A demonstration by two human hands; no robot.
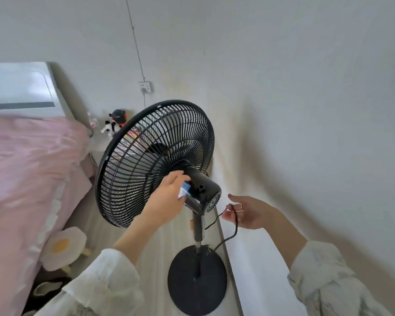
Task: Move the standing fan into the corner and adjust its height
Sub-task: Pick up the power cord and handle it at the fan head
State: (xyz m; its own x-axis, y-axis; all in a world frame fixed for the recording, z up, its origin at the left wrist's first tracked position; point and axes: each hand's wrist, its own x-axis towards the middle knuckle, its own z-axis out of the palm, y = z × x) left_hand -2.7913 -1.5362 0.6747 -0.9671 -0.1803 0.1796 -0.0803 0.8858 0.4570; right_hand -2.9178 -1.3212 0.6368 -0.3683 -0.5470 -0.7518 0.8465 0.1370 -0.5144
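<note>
Fan: the standing fan (160, 160) stands on the pale floor, close against the right-hand wall (317, 110), its cage facing the bed (27, 169).
Left hand: the left hand (169, 192) rests on the motor housing (201, 188), fingers curved over its side next to a blue sticker; whether it truly grips I cannot tell.
Right hand: the right hand (246, 213) pinches a loop of the black cord (234, 221) between thumb and fingers, the forefinger stretched out.
Base: the round base (197, 279) looks like the heavy part, so the fan is probably bottom-weighted.
Handling: the wire cage looks light and springy, a poor place to pull. The pole (198, 226) is stiff and narrow, my pick for lifting with 1 hand.
Height: the collar on the pole is likely what loosens it.
Risk: the cord trails down by the base and could snag.
</note>
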